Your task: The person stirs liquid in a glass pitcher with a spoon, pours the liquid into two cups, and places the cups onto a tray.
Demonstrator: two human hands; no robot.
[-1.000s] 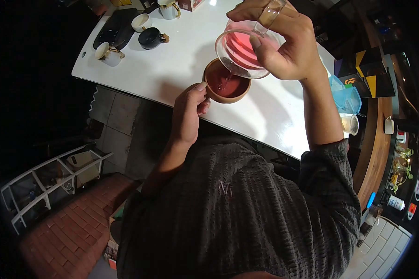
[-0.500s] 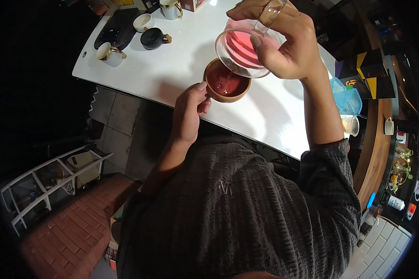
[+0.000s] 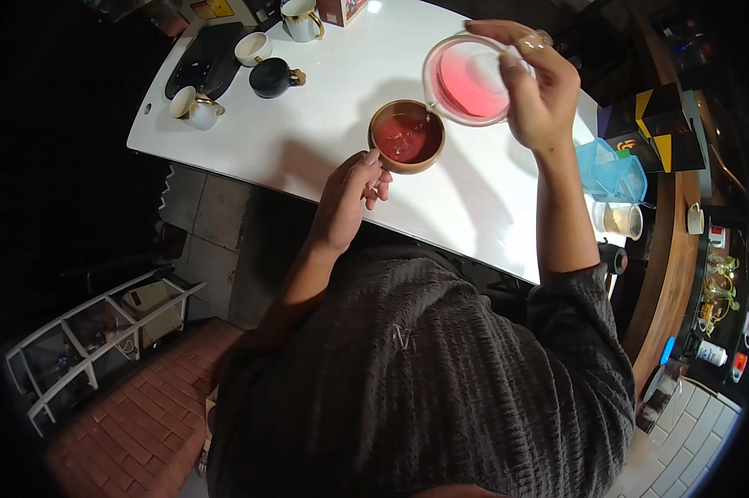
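Observation:
My left hand [image 3: 350,199] grips a brown cup [image 3: 416,168] at its near left side, thumb by the rim and fingers curled. Red liquid [image 3: 405,139] with a few bubbles lies inside the cup. My right hand [image 3: 545,93] is wrapped around the handle of a clear glass pitcher [image 3: 429,83] that contains pink liquid [image 3: 472,79]. The pitcher is tilted, its lip just above and right of the cup's far rim. A thin trickle or drip seems to show at the lip. My fingers partly hide the pitcher's handle.
On the white table [image 3: 258,149], several cups stand at the left, including a black cup [image 3: 271,78] and a white-and-gold mug [image 3: 196,109]. A dark tray [image 3: 204,60] lies behind them. Blue plastic containers [image 3: 615,174] and a clear cup [image 3: 622,221] stand at the right.
My right hand has moved the pitcher right and slightly up, tipping it back to a gentler tilt. The left hand still holds the cup, shifted slightly upward. Liquid in the pitcher has settled lower.

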